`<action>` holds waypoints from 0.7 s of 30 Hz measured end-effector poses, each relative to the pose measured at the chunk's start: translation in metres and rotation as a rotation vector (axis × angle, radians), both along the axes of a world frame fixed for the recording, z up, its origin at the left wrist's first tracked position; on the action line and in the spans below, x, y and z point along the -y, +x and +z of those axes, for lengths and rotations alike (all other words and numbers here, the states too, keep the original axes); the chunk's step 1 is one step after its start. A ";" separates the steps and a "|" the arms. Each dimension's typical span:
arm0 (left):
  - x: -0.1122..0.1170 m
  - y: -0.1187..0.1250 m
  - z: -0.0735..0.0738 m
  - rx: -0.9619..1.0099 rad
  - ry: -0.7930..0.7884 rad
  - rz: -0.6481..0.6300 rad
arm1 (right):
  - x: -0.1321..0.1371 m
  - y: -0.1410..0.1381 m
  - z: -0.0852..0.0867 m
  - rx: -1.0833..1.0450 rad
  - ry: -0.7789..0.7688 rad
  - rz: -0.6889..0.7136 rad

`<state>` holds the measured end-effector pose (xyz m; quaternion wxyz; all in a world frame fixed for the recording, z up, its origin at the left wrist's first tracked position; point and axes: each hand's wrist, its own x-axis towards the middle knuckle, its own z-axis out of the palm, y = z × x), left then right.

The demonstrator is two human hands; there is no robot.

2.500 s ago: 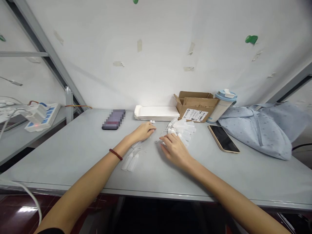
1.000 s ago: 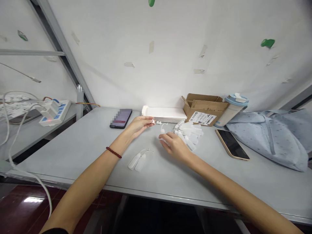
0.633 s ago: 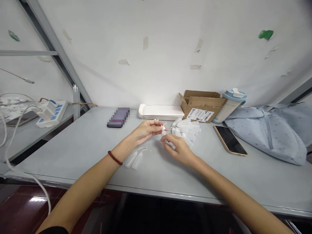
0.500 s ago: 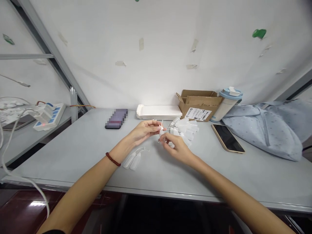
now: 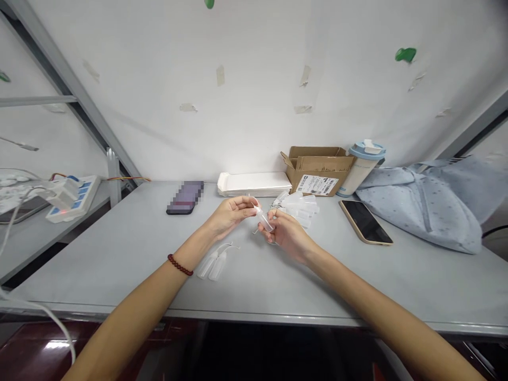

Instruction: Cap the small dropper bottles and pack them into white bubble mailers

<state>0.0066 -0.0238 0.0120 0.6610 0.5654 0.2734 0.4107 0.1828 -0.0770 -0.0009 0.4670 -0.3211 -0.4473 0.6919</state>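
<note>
Between my two hands, above the middle of the table, is a small translucent white squeeze bottle (image 5: 264,219) with a pointed tip, tilted. My left hand (image 5: 234,216) pinches it near its neck and tip with thumb and fingers. Around the lower body curl the fingers of my right hand (image 5: 286,233). Two similar bottles (image 5: 212,265) with thin bent tubes lie on the table near my left wrist. Beyond my right hand is a pile of more such bottles (image 5: 298,205), partly hidden by that hand.
At the back stand a stack of white flat boxes (image 5: 254,183), an opened cardboard box (image 5: 317,172) and a tumbler (image 5: 361,166). A phone (image 5: 365,222) and a blue patterned bag (image 5: 420,209) lie right. Another phone (image 5: 185,197) and a power strip (image 5: 75,198) are left.
The bottle has turned from nearly upright to slanting, its base toward my right hand. My right hand has rolled so its fingers wrap the bottle's body. The whole view has shifted slightly.
</note>
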 end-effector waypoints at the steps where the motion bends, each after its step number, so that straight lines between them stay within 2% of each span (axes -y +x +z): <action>1: 0.000 0.000 0.000 0.003 -0.006 0.001 | 0.000 0.000 0.001 -0.076 -0.070 0.018; 3: 0.001 0.001 0.000 -0.003 -0.016 0.002 | 0.000 -0.001 0.001 -0.187 -0.170 0.044; 5: 0.002 0.001 0.000 -0.005 -0.013 -0.004 | 0.001 -0.001 0.002 -0.228 -0.205 0.048; 8: 0.003 0.002 0.001 -0.016 0.010 -0.009 | 0.001 -0.001 0.003 -0.203 -0.184 0.041; 14: 0.001 0.001 -0.002 -0.185 0.074 0.013 | 0.001 0.000 0.003 -0.172 -0.170 0.013; 21: 0.002 -0.001 -0.001 -0.225 0.176 0.005 | -0.002 0.003 0.002 -0.155 -0.193 0.018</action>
